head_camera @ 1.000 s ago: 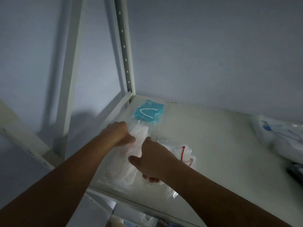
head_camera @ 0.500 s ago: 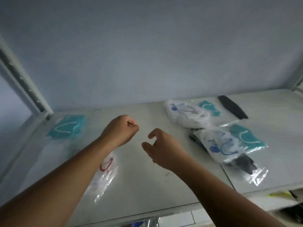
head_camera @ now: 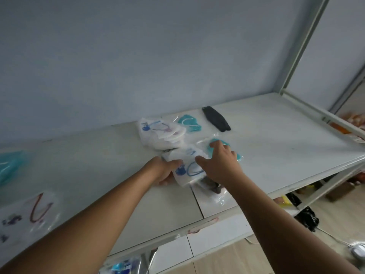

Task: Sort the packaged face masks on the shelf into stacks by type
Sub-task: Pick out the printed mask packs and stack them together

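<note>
Head view: your hands, empty 0.5 s ago, now work the mixed pile (head_camera: 162,141) mid-right on the shelf (head_camera: 276,135), so another pick begins. Your left hand (head_camera: 164,171) clamps the blue-looped white pack (head_camera: 187,169) in curled fingers. Your right hand (head_camera: 219,163) rests on a teal pack (head_camera: 226,144), fingers apart. Visible: 3 teal packs, 2 black masks (head_camera: 216,119), 1 red-looped pack (head_camera: 39,208).

Left of the pile of masks (head_camera: 164,135), open shelf (head_camera: 98,155) as far as the red-looped pack (head_camera: 39,208) and a teal pack (head_camera: 9,165). Right of the pile, open board to the corner post (head_camera: 303,46), save a black mask (head_camera: 216,118) and a teal mask (head_camera: 189,123) by the wall (head_camera: 158,56). In front, blocked by the left hand (head_camera: 162,171) gripping a white pack (head_camera: 187,172) and the right hand (head_camera: 219,163) beside it.
</note>
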`<action>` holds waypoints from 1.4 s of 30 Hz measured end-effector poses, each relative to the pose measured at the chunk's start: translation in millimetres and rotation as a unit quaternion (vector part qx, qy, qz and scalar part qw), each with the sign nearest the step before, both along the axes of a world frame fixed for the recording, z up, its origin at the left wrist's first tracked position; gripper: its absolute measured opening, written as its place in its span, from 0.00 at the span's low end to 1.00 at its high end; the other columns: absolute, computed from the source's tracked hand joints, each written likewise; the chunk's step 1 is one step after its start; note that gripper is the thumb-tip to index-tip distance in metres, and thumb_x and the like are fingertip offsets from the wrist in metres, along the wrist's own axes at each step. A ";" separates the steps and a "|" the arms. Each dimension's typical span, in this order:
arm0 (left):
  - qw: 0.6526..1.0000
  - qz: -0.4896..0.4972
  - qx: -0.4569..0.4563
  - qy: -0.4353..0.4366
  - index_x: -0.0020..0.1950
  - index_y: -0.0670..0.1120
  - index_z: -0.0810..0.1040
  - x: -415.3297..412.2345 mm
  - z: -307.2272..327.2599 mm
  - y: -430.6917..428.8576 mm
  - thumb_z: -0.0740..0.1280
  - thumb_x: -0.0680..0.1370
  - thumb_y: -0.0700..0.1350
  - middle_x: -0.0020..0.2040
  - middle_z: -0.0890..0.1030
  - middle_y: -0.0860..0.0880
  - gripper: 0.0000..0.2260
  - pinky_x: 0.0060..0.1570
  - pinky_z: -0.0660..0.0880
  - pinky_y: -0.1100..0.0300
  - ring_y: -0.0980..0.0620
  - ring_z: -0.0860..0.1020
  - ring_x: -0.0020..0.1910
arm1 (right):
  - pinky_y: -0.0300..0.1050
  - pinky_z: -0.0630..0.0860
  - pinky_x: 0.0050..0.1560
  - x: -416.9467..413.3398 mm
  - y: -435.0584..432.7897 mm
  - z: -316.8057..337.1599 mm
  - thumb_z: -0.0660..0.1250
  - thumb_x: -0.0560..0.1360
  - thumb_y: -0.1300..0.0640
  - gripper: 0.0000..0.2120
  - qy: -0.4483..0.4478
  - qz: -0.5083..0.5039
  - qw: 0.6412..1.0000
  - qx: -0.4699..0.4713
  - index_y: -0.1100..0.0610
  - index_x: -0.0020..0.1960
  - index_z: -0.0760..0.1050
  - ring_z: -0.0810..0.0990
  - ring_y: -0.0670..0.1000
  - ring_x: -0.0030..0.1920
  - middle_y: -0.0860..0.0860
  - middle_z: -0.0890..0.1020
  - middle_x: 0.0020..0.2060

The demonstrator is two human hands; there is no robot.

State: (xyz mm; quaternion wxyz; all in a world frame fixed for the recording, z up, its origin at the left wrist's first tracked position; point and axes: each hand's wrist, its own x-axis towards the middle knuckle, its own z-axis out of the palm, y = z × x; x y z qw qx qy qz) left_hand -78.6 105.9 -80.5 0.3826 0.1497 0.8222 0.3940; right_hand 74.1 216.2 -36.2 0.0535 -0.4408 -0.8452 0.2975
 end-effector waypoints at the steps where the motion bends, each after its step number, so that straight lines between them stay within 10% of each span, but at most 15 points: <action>1: 1.000 0.019 0.012 -0.021 0.54 0.43 0.82 3.2 -2.1 4.9 0.73 0.78 0.54 0.47 0.86 0.43 0.14 0.48 0.83 0.51 0.45 0.84 0.44 | 0.57 0.74 0.68 -2.8 7.5 -3.4 0.67 0.75 0.37 0.35 -0.010 0.001 0.999 -0.032 0.55 0.74 0.64 0.73 0.60 0.66 0.55 0.74 0.67; 6: 0.990 0.087 0.080 -0.073 0.61 0.43 0.81 10.1 -4.2 15.0 0.78 0.75 0.44 0.53 0.86 0.40 0.17 0.53 0.84 0.40 0.39 0.86 0.52 | 0.53 0.81 0.55 -15.2 14.4 -20.0 0.68 0.76 0.41 0.23 -0.027 0.015 0.999 -0.040 0.57 0.62 0.72 0.81 0.56 0.51 0.55 0.81 0.51; 12: 0.979 0.108 0.138 -0.099 0.53 0.42 0.84 13.5 -3.4 9.5 0.75 0.76 0.38 0.45 0.86 0.41 0.07 0.37 0.84 0.53 0.44 0.84 0.39 | 0.46 0.74 0.51 -18.4 9.4 -32.7 0.72 0.75 0.48 0.25 0.059 -0.010 0.995 -0.086 0.55 0.68 0.69 0.78 0.53 0.51 0.50 0.78 0.52; 19: 0.984 0.106 0.140 -0.018 0.51 0.45 0.85 -1.2 3.9 -8.5 0.78 0.65 0.49 0.46 0.88 0.41 0.17 0.51 0.84 0.41 0.40 0.87 0.46 | 0.43 0.75 0.42 -38.3 4.1 -31.1 0.76 0.70 0.45 0.32 0.112 -0.025 0.980 -0.164 0.56 0.68 0.71 0.79 0.49 0.45 0.51 0.80 0.52; 27: 0.973 0.111 0.199 -0.041 0.57 0.40 0.84 -19.4 8.5 -42.8 0.76 0.74 0.39 0.49 0.87 0.37 0.12 0.47 0.82 0.47 0.42 0.84 0.44 | 0.52 0.80 0.57 -61.5 -5.5 -27.0 0.79 0.62 0.35 0.45 0.084 0.022 0.986 -0.145 0.53 0.71 0.68 0.79 0.55 0.58 0.50 0.77 0.61; 33: 0.952 0.133 0.267 -0.070 0.57 0.41 0.83 -28.6 11.3 -68.0 0.71 0.78 0.35 0.54 0.84 0.32 0.08 0.53 0.79 0.45 0.39 0.82 0.49 | 0.31 0.76 0.32 -74.2 -20.7 -16.4 0.81 0.65 0.43 0.22 0.159 0.065 0.964 -0.205 0.54 0.50 0.78 0.82 0.45 0.37 0.47 0.83 0.39; 42: 0.936 0.164 0.310 -0.041 0.61 0.41 0.83 -37.3 3.7 -96.6 0.75 0.69 0.43 0.57 0.85 0.34 0.20 0.64 0.76 0.33 0.33 0.83 0.58 | 0.46 0.85 0.46 -95.8 -50.3 -24.8 0.77 0.72 0.58 0.12 0.253 0.118 0.911 -0.303 0.55 0.55 0.82 0.88 0.51 0.45 0.51 0.88 0.45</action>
